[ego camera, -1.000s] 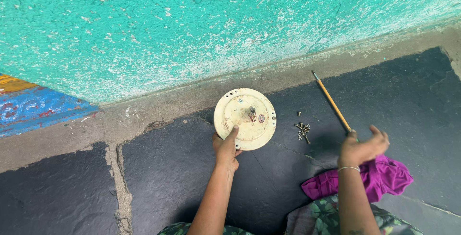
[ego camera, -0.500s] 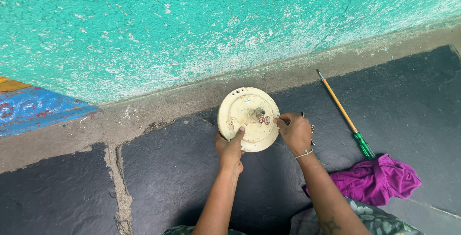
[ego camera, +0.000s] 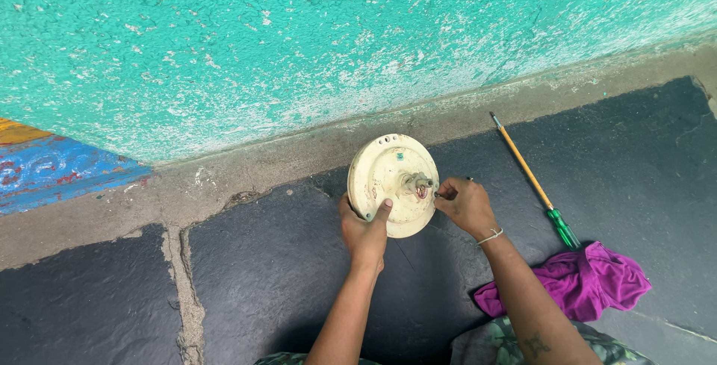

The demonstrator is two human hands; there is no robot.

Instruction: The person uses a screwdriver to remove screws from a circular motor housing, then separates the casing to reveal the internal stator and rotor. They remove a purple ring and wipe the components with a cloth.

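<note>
Your left hand (ego camera: 364,232) grips the lower rim of the round cream-coloured metal motor cover (ego camera: 393,184), thumb pressed on its face, holding it tilted on the dark slate floor (ego camera: 261,275). Your right hand (ego camera: 463,204) is closed at the cover's central shaft, fingers pinched, perhaps on a small part too tiny to make out. To the right lie a yellow-shafted screwdriver with a green handle (ego camera: 532,183) and a crumpled magenta cloth (ego camera: 579,283), below the turquoise wall (ego camera: 299,44).

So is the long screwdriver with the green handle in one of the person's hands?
No, the long screwdriver with the green handle lies alone on the dark stone floor, apart from both hands, which are at the round cream metal disc.
</note>
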